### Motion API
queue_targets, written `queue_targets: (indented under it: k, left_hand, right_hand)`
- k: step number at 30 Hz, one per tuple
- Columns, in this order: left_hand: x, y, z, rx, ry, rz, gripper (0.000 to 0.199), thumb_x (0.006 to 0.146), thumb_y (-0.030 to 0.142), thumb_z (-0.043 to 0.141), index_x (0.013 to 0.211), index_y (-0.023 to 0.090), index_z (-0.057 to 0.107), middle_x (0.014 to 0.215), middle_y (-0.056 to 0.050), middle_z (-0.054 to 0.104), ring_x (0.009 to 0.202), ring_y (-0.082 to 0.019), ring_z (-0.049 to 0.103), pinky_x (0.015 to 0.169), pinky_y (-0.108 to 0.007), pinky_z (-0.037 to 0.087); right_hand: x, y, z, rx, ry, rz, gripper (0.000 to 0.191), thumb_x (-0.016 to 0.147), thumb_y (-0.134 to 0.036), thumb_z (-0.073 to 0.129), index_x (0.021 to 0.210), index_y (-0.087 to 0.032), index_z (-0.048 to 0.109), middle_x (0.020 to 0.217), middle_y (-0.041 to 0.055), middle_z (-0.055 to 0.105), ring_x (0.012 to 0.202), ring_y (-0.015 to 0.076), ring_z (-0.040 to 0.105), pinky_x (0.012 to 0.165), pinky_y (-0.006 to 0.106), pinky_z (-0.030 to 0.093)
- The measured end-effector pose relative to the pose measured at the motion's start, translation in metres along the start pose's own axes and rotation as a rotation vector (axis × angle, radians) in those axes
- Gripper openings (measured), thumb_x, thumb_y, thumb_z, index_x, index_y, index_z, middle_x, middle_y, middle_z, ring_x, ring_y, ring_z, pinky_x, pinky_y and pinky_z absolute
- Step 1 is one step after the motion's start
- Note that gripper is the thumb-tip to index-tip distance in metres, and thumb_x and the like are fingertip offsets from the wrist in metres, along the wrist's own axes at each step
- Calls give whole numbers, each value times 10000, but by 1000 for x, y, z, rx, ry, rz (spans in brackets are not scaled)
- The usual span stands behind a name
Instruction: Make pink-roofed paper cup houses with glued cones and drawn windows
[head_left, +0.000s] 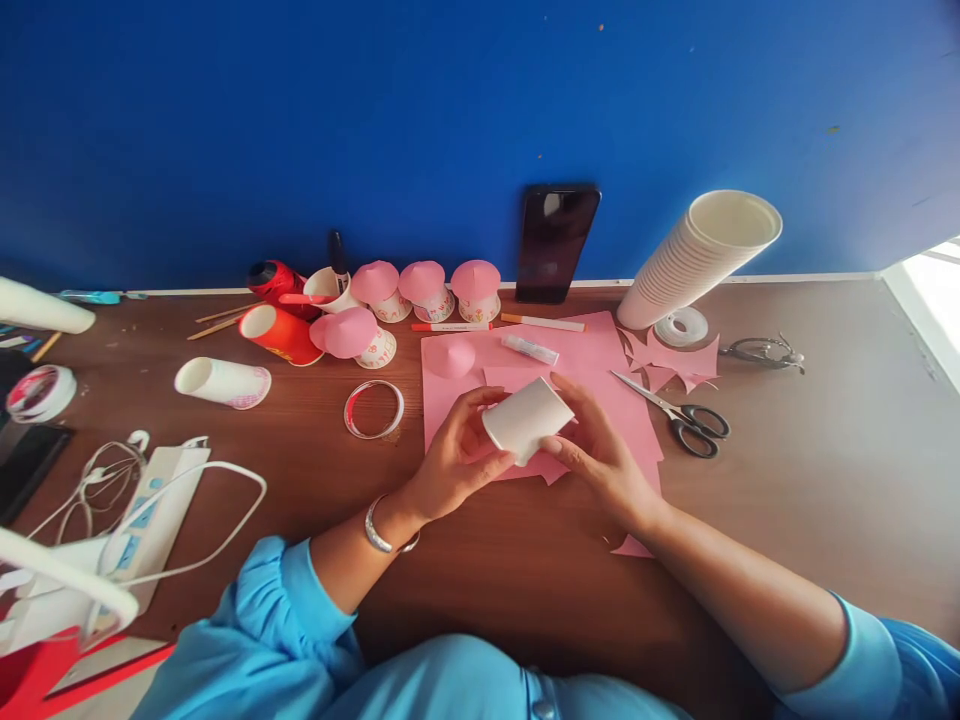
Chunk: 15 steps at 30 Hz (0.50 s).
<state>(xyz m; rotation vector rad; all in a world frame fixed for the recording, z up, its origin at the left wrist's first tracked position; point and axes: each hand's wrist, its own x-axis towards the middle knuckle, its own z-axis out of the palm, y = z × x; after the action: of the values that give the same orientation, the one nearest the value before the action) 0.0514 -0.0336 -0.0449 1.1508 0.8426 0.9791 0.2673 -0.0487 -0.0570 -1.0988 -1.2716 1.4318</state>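
A plain white paper cup [527, 420] is held tilted between both hands, above pink paper sheets [600, 350]. My left hand [461, 445] has its fingers and thumb around one end of the cup. At the other end, my right hand [600, 455] grips it with thumb and fingers. Behind them on the paper lie a small pink cone [452, 356] and a clear tube [530, 349]. Scissors [686, 418] rest partly open to the right. Decorated cups with pink cone tops, one of them here [476, 290], stand near the wall.
A tall stack of white cups [690, 260] leans at the back right, beside a tape roll [681, 326] and glasses [765, 351]. A phone [556, 243] leans on the wall. Left are a red cup [281, 335], a tape ring [374, 409], a white cup [223, 383] and a power strip [157, 520].
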Motion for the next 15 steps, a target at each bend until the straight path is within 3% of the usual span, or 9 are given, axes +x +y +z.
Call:
queue_targets:
  k: [3, 5, 10, 15]
  left_hand:
    - [2, -1, -2, -238, 70, -94, 543, 873, 419, 799, 1362, 260, 627, 1397, -91, 646, 1275, -271, 610, 1058, -381, 513]
    - [2, 0, -3, -343, 60, -142, 510, 909, 442, 752, 1374, 263, 643, 1419, -92, 652, 1317, -292, 596, 1071, -399, 503]
    - [1, 2, -6, -358, -138, -249, 596, 873, 398, 788, 1425, 249, 621, 1447, -140, 645, 1338, -381, 595, 1030, -473, 532]
    - [2, 0, -12, -322, -259, -251, 627, 803, 308, 845, 1393, 261, 637, 1361, -122, 693, 1235, -343, 658, 934, -415, 572]
  right_hand:
    - [-3, 4, 3, -59, -11, -109, 651, 992, -456, 677, 1562, -423, 365, 1439, 93, 516, 1096, 244, 676, 900, 461, 648]
    - [-5, 5, 5, -197, -25, -208, 726, 978, -447, 701, 1595, -433, 318, 1404, 101, 535, 1061, 246, 676, 874, 459, 655]
    - [-10, 3, 7, -508, -8, -344, 884, 988, -394, 691, 1674, -402, 133, 1254, 107, 598, 939, 235, 666, 803, 448, 664]
    - [-8, -8, 4, -697, -36, -521, 766, 1039, -277, 586, 1683, -328, 176, 1335, 156, 527, 940, 218, 660, 795, 411, 657]
